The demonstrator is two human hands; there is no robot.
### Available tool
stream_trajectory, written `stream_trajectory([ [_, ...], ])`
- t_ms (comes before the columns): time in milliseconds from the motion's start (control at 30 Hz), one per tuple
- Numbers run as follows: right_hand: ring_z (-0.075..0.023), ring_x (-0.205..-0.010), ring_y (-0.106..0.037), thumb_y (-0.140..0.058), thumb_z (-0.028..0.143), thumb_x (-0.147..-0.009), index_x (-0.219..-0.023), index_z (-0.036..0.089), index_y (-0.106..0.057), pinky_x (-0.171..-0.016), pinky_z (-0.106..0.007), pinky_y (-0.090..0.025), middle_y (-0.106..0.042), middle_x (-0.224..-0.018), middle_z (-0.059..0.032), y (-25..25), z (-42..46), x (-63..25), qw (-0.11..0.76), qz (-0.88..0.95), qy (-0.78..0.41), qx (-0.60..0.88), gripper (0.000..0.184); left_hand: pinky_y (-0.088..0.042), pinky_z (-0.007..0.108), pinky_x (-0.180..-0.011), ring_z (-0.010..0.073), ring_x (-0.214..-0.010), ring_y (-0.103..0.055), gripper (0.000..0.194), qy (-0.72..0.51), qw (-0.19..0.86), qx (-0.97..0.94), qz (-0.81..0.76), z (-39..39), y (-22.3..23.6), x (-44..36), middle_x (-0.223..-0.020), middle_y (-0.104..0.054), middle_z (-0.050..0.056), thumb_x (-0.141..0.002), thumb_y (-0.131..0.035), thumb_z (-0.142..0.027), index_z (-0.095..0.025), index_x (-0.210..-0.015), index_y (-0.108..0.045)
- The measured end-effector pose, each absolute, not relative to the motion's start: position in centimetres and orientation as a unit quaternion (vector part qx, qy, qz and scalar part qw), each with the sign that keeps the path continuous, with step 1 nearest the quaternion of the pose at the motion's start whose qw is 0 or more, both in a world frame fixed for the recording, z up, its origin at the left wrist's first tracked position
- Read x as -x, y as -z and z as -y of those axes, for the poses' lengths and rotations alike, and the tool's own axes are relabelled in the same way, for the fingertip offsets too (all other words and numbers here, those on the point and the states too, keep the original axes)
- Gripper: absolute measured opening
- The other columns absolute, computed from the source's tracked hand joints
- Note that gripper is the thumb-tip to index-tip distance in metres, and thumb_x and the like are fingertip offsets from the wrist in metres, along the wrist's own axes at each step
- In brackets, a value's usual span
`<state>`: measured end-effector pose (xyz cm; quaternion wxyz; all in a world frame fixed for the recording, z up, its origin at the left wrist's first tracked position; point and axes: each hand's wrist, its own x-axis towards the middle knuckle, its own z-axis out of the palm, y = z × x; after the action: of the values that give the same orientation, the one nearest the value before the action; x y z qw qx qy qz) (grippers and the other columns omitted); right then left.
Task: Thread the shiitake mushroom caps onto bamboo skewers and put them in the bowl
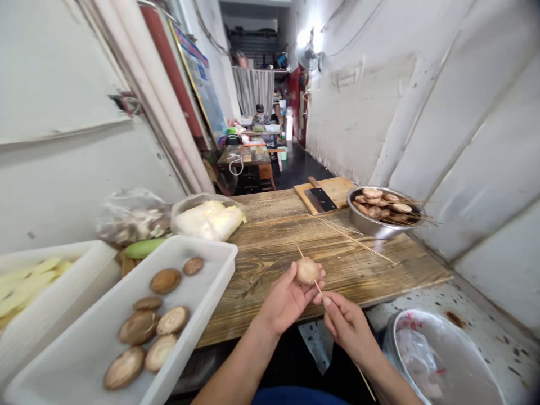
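While the left hand (291,298) cradles a round, pale tan mushroom cap (307,270), the right hand (346,320) has thumb and fingers pinched on a thin, straight bamboo skewer (319,288). Left fingers curl under and around the cap, thumb along its left side; neither hand is free. Cap is held up near the front edge of the brown wooden surface (270,225), between a long white plastic tray (95,337) on the left and a round stainless-steel bowl (377,228) farther right. Skewer looks run through it: tip shows past the far side, shaft on the near side, tail sticks out below the right hand. Depth inside the cap can't be seen.

Handling, my read: cap is light, spongy, a bit springy; probably moist, so slightly slippery. Rim should tear before the thick middle does, so hold by the sides with spread fingers, no hard squeeze. Keep fingertips off the skewer's exit line. Skewer: light, stiff lengthwise, snappable sideways; take it close to the cap, load along its axis. Gripping far back invites bowing.

Brown and cream mushrooms (138,327) lie loose in the tray. Bowl holds skewered mushrooms (375,203), sticks poking over its right rim. More loose bamboo skewers (366,245) lie on the surface near the bowl.
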<state>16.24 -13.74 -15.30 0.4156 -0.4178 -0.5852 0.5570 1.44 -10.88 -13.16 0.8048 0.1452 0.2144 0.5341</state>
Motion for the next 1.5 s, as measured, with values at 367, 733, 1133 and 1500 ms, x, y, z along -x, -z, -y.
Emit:
stream_trajectory([
  [367,-0.0106,-0.052,-0.034,-0.05,0.053,-0.085,-0.097,0.015,-0.056,-0.049,-0.023,-0.029,-0.039,-0.059,0.0049,18.2,11.0,-15.5,0.269,0.701,-0.498,0.433,0.04,-0.042,0.041,-0.096,0.0255,-0.094,-0.065,0.021,-0.632,0.739,-0.083,-0.219,10.8,15.4,1.1,-0.1,-0.067,0.019,-0.084,-0.056,-0.021,-0.005,-0.098,-0.059],
  [733,-0.0097,-0.043,-0.031,-0.046,0.057,-0.085,-0.1,0.013,-0.059,-0.041,-0.022,-0.024,-0.033,-0.051,0.0074,18.6,12.0,-14.7,0.277,0.678,-0.514,0.447,0.049,-0.048,0.042,-0.086,0.023,-0.091,-0.065,0.021,-0.646,0.728,-0.078,-0.218,10.2,15.6,2.2,-0.091,-0.065,0.011,-0.083,-0.058,-0.029,-0.013,-0.095,-0.058],
  [1133,-0.0096,-0.044,-0.028,-0.04,0.046,-0.092,-0.076,0.018,-0.056,-0.043,-0.021,-0.021,-0.03,-0.05,0.0072,15.7,13.3,-13.2,0.343,0.694,-0.45,0.445,0.036,-0.052,0.037,-0.078,0.0215,-0.089,-0.064,0.019,-0.632,0.704,-0.144,-0.291,11.0,14.4,0.6,-0.095,-0.064,0.01,-0.082,-0.061,-0.03,-0.014,-0.092,-0.058],
  [1500,-0.008,-0.04,-0.026,-0.04,0.049,-0.091,-0.07,0.019,-0.049,-0.04,-0.021,-0.021,-0.031,-0.047,0.0081,16.0,13.6,-13.3,0.379,0.658,-0.486,0.434,0.037,-0.05,0.03,-0.07,0.0171,-0.075,-0.063,0.021,-0.612,0.704,-0.185,-0.309,11.5,13.9,-1.0,-0.082,-0.063,0.008,-0.079,-0.064,-0.031,-0.013,-0.087,-0.057],
])
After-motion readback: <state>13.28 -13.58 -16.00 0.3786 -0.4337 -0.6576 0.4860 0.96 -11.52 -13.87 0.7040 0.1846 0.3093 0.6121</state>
